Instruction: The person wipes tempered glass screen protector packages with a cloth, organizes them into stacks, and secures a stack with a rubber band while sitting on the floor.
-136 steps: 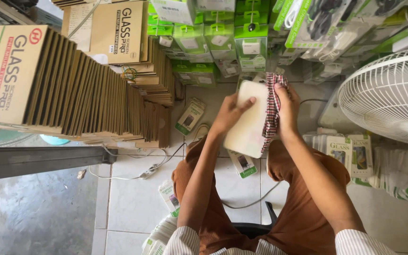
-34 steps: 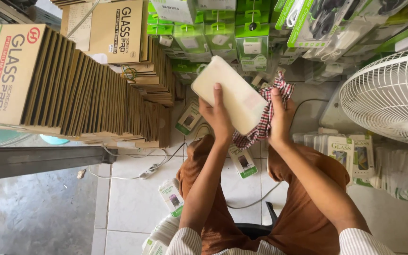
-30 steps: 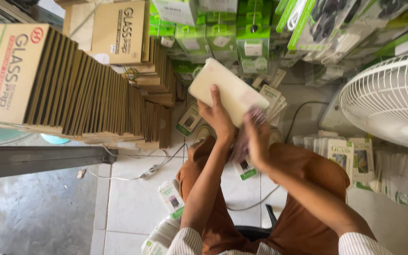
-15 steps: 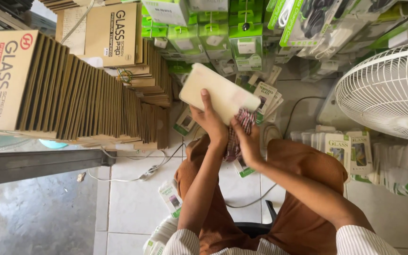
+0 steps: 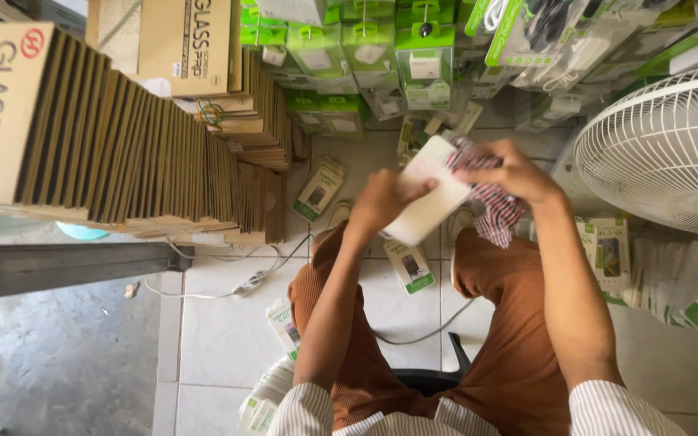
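Between our hands, the left hand (image 5: 381, 202) grasps the white slab (image 5: 430, 202) at its lower end, long axis tilting up-right toward the right hand (image 5: 510, 173), which clenches the checkered cloth (image 5: 494, 206) against its upper end.

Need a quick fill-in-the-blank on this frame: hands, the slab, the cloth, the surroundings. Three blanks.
1. The left hand grips a flat white rectangular slab by its ____ end.
2. The right hand presses a red-and-white ____ cloth onto the slab.
3. At the right edge stands a white wire-grilled ____.

Missing words: lower; checked; fan
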